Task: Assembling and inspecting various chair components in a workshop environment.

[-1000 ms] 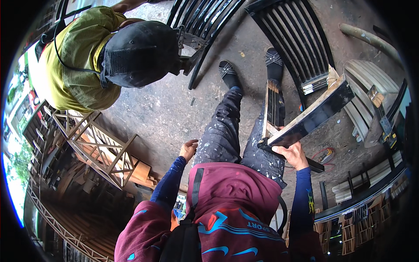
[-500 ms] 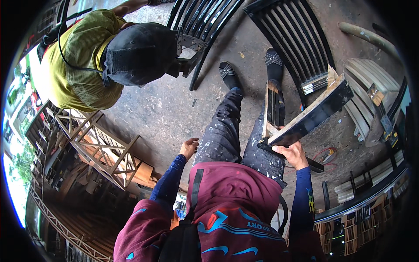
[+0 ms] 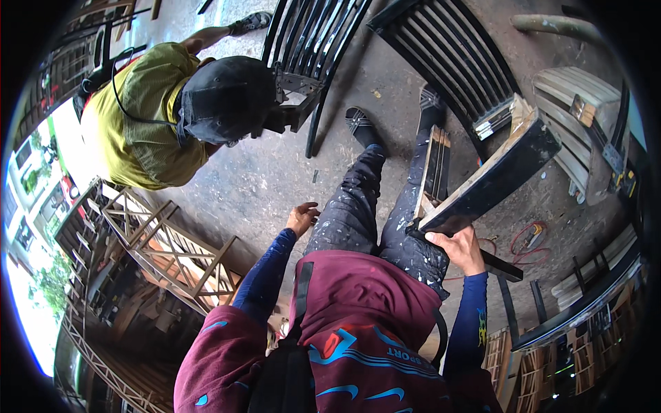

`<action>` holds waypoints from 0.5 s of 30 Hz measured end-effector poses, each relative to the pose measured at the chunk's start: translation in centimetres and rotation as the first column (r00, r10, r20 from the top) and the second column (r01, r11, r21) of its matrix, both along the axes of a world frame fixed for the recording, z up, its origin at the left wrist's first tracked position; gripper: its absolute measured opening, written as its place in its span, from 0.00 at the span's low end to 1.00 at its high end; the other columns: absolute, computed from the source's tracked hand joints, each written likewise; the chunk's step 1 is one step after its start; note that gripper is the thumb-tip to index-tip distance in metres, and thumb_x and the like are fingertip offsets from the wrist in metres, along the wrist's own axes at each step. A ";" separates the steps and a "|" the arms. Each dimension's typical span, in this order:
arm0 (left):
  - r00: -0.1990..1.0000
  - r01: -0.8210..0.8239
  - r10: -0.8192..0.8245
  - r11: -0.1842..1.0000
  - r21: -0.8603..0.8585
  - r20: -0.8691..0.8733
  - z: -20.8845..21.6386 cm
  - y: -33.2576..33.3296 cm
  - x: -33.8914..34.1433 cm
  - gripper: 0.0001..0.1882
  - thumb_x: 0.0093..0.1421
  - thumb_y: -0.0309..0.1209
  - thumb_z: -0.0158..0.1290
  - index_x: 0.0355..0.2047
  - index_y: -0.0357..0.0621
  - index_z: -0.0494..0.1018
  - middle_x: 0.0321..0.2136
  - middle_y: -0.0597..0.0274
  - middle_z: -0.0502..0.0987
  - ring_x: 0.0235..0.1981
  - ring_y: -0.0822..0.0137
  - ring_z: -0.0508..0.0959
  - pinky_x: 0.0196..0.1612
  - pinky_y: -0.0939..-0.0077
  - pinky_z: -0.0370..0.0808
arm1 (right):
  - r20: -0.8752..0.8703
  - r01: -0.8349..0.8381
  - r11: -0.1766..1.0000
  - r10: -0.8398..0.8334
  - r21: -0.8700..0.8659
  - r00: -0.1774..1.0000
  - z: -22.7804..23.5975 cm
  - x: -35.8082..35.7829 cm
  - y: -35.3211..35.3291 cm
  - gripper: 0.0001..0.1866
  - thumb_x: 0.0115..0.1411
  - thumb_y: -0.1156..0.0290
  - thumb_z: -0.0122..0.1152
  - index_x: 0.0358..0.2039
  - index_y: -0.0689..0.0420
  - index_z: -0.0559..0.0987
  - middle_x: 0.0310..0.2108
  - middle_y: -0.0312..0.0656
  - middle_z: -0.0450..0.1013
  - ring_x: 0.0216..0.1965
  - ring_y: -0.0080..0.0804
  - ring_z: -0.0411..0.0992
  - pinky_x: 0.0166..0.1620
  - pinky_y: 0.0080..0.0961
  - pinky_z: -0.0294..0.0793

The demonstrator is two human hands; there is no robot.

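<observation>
My right hand [image 3: 460, 249] is closed round the near corner of an angled wooden frame piece [image 3: 492, 175]. This piece has a broad black outer face, bare pale wood along its edges, and a second, narrower arm [image 3: 435, 165] pointing away over my right leg. The palm and lower fingers are partly hidden beneath it. Beside my left thigh, my left hand [image 3: 301, 219] hangs in the air with its fingers loosely bent and apart, holding nothing. A black slatted bench section [image 3: 447, 58] lies just beyond the frame piece.
At the left a person in a yellow shirt and dark cap [image 3: 224, 96] bends toward another black slatted piece [image 3: 313, 41]. A wooden lattice truss [image 3: 172, 241] stands near left. Pale slatted parts [image 3: 571, 131] lie at right, with a red cable [image 3: 527, 251] on the floor.
My view has shifted slightly, so the surroundings sit differently. The frame piece stays in my right hand, its far end a little lower in view. My left hand has risen slightly.
</observation>
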State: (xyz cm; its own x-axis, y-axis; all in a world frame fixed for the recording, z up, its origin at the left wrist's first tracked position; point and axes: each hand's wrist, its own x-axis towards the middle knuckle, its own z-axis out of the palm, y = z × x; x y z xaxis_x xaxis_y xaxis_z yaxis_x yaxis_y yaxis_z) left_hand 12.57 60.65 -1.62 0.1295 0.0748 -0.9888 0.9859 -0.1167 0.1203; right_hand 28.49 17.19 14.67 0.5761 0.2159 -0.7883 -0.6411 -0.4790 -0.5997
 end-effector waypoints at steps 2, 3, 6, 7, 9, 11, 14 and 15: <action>1.000 -0.023 0.023 1.000 -0.018 -0.003 -0.7 1.0 0.7 0.21 0.63 0.28 0.51 0.56 0.37 0.72 0.39 0.51 0.83 0.32 0.64 0.83 0.35 0.72 0.81 | 0.002 0.032 0.999 -0.032 0.001 0.999 0.8 -0.5 -0.3 0.19 0.54 0.62 0.72 0.41 0.62 0.82 0.39 0.47 0.81 0.41 0.40 0.78 0.49 0.33 0.74; 1.000 -0.028 0.028 1.000 -0.009 -0.005 -0.9 1.4 1.1 0.21 0.63 0.28 0.50 0.57 0.37 0.72 0.39 0.51 0.83 0.32 0.63 0.83 0.35 0.72 0.81 | 0.002 0.051 0.999 -0.051 0.005 0.999 1.2 -0.7 -0.5 0.19 0.54 0.63 0.72 0.41 0.62 0.82 0.38 0.47 0.81 0.41 0.41 0.78 0.49 0.33 0.74; 0.999 0.045 -0.045 0.999 -0.003 -0.025 -1.0 2.4 1.1 0.21 0.65 0.30 0.50 0.58 0.39 0.70 0.41 0.51 0.82 0.33 0.63 0.83 0.37 0.71 0.81 | 0.064 0.068 0.998 -0.068 -0.006 0.996 1.5 -3.1 -1.7 0.20 0.55 0.64 0.72 0.44 0.63 0.81 0.44 0.46 0.79 0.46 0.40 0.75 0.54 0.33 0.71; 0.997 0.072 -0.072 0.997 0.012 -0.031 -0.9 2.5 1.1 0.22 0.65 0.30 0.50 0.58 0.39 0.70 0.41 0.51 0.82 0.33 0.63 0.83 0.37 0.71 0.81 | 0.128 0.051 0.999 -0.050 -0.005 0.990 1.1 -4.6 -2.4 0.23 0.55 0.65 0.72 0.48 0.64 0.79 0.49 0.46 0.77 0.50 0.38 0.73 0.57 0.32 0.69; 0.995 0.091 -0.091 0.996 0.020 -0.037 -0.6 2.6 1.0 0.22 0.64 0.30 0.49 0.58 0.39 0.70 0.41 0.51 0.82 0.33 0.63 0.83 0.37 0.71 0.81 | 0.102 0.055 0.998 -0.053 -0.013 0.993 0.1 -8.8 -4.2 0.39 0.53 0.64 0.74 0.62 0.64 0.67 0.50 0.47 0.74 0.54 0.36 0.70 0.59 0.32 0.66; 0.993 0.111 -0.110 0.993 0.031 -0.041 -0.5 2.5 0.4 0.22 0.63 0.28 0.49 0.58 0.38 0.71 0.38 0.51 0.83 0.31 0.63 0.84 0.34 0.71 0.81 | 0.030 0.073 0.997 -0.073 0.027 0.997 -0.3 -12.2 -5.3 0.44 0.52 0.63 0.75 0.65 0.63 0.62 0.51 0.47 0.73 0.54 0.36 0.70 0.59 0.32 0.66; 0.987 0.157 -0.156 0.987 0.039 -0.029 -1.1 2.5 -1.0 0.22 0.63 0.28 0.49 0.58 0.38 0.71 0.38 0.51 0.83 0.30 0.63 0.84 0.32 0.71 0.81 | 0.156 -0.048 0.998 0.054 -0.045 0.986 0.4 -15.6 -6.3 0.33 0.52 0.58 0.75 0.54 0.61 0.73 0.50 0.49 0.75 0.54 0.44 0.71 0.59 0.36 0.68; 0.984 0.178 -0.176 0.983 0.042 -0.040 -1.3 2.1 -1.3 0.22 0.63 0.28 0.49 0.58 0.38 0.71 0.38 0.51 0.83 0.30 0.63 0.84 0.31 0.71 0.81 | 0.170 -0.038 0.998 0.047 -0.057 0.984 1.3 -15.5 -6.1 0.24 0.52 0.55 0.73 0.44 0.60 0.83 0.48 0.50 0.78 0.53 0.50 0.72 0.58 0.38 0.69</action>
